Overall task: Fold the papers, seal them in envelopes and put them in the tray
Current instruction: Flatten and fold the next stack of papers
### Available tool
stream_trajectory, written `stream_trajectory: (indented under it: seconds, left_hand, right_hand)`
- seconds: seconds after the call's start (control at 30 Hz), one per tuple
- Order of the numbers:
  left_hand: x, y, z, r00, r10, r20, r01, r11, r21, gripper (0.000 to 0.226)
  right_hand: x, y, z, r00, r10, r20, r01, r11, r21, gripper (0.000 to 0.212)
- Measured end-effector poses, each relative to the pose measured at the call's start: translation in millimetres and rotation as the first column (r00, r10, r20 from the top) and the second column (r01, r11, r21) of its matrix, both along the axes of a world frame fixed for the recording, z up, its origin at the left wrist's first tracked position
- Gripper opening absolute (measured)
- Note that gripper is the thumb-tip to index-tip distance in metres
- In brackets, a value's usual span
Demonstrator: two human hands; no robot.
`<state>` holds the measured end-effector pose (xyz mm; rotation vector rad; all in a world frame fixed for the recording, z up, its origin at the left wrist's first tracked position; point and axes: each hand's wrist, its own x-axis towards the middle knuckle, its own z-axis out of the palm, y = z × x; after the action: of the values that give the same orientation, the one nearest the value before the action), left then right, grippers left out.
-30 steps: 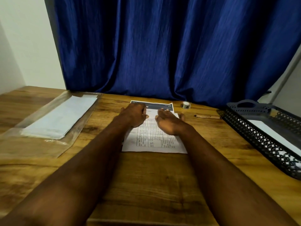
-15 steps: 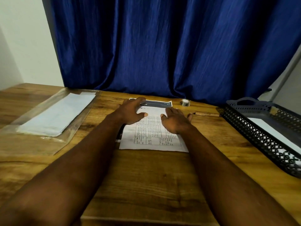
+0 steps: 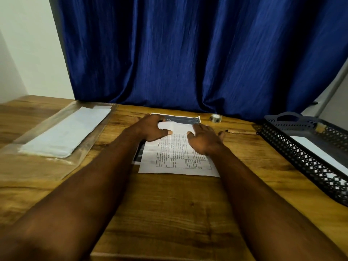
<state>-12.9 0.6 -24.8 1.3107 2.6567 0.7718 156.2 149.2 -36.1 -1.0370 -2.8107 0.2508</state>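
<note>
A printed sheet of paper (image 3: 175, 157) lies on the wooden table, on top of a second sheet with a dark header (image 3: 180, 120). My left hand (image 3: 150, 129) has its fingers curled over the far left edge of the top sheet, thumb against it, and the edge is lifted and curling. My right hand (image 3: 205, 138) rests on the far right part of the sheet with its fingers spread. White envelopes (image 3: 66, 132) lie in a clear plastic sleeve at the left. The black mesh tray (image 3: 301, 147) stands at the right, with a white envelope (image 3: 318, 150) inside it.
A small roll of tape (image 3: 216, 117) sits behind the papers near the blue curtain (image 3: 188, 53). A pen (image 3: 239, 131) lies between the papers and the tray. The table's front edge runs below my forearms.
My left hand has gone from lying flat to curling round the sheet's far edge, which now lifts off the sheet below. My right hand stays spread on the paper.
</note>
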Motion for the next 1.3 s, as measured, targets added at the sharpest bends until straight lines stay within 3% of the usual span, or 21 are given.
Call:
stream_trajectory:
  seconds: [0.13,0.23,0.3,0.4,0.5,0.7,0.87,0.97,1.07,1.2,1.3]
  left_hand:
    - [11.0,-6.0,7.3,0.994,-0.079,0.076,0.062,0.977,0.206,0.038]
    - [18.1,-10.0,14.2,0.987,-0.111,0.115,0.066,0.939,0.338,0.039]
    - [20.1,-10.9,20.2,0.99,-0.116,0.082,0.081,0.934,0.347,0.034]
    - [19.5,-11.5,25.6,0.995,-0.099,0.002,0.093,0.934,0.345,0.024]
    - [21.7,-12.3,24.2,0.997,-0.043,-0.071,0.064,0.945,0.32,0.019]
    - [21.3,-11.1,11.9,0.985,-0.099,-0.144,0.122,0.98,0.159,0.028]
    - [18.5,-8.4,10.6,0.986,-0.13,-0.109,0.137,0.989,0.06,0.01]
    - [23.4,-4.1,8.3,0.989,-0.109,-0.102,0.116,0.991,0.066,0.014]
    - [26.5,-0.9,5.4,0.991,-0.068,-0.115,0.08,0.992,0.1,0.018]
    - [26.1,-0.3,2.2,0.984,-0.093,-0.155,0.109,0.99,0.095,0.013]
    - [23.7,1.8,-0.7,0.97,-0.168,-0.176,0.18,0.982,0.058,0.009]
  right_hand:
    - [5.0,-1.5,1.2,0.985,0.001,-0.173,0.001,1.0,0.01,0.075]
    - [13.2,-4.0,6.8,0.941,0.068,-0.332,-0.028,0.992,0.123,0.077]
    - [16.3,-4.6,13.6,0.904,0.132,-0.407,-0.035,0.971,0.237,0.075]
    - [15.3,0.7,20.2,0.87,0.205,-0.449,-0.02,0.924,0.382,0.046]
    - [12.9,2.9,15.5,0.867,0.224,-0.445,-0.034,0.918,0.396,0.012]
    - [11.3,5.1,6.0,0.923,0.221,-0.315,-0.109,0.935,0.338,0.015]
    - [13.1,-0.8,9.7,0.956,0.179,-0.231,-0.131,0.969,0.208,0.02]
    - [12.1,-12.2,19.0,0.974,0.174,-0.144,-0.148,0.974,0.173,0.038]
    - [6.6,-21.8,19.5,0.959,0.278,-0.052,-0.271,0.956,0.112,0.057]
    - [-4.3,-26.2,11.5,0.936,0.343,0.083,-0.34,0.939,-0.051,0.061]
    - [-6.7,-22.2,11.8,0.942,0.312,0.123,-0.308,0.95,-0.052,0.062]
